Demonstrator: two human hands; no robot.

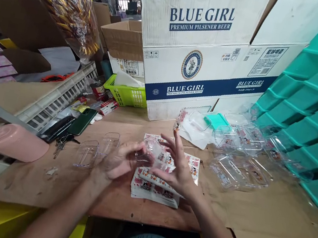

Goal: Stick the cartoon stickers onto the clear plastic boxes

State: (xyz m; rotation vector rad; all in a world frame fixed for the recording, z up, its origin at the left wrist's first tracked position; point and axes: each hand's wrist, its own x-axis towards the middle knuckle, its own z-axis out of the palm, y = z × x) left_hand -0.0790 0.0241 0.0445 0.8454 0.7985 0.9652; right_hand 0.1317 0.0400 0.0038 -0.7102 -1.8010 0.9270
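Between the thumb and fingers of my left hand (124, 156) is a small clear plastic box (147, 150), tilted above the sticker sheets. My right hand (177, 167) is just to the right of it, fingers spread apart and thumb pointing towards the box. A piece with pink and cartoon print (180, 119) shows at the tip of the right index finger; I cannot tell whether it touches. Under both hands lies a stack of white sticker sheets (155, 192) with cartoon figures. Two clear plastic pieces (86, 154) stand left of my left hand.
Several clear printed boxes (229, 172) lie to the right, before stacked teal bins (316, 118). A large white beer carton (200, 56) closes off the back. A green phone (82, 121), keys (62, 144), a pink lidded container (15, 142) and a lime basket (129, 94) are left.
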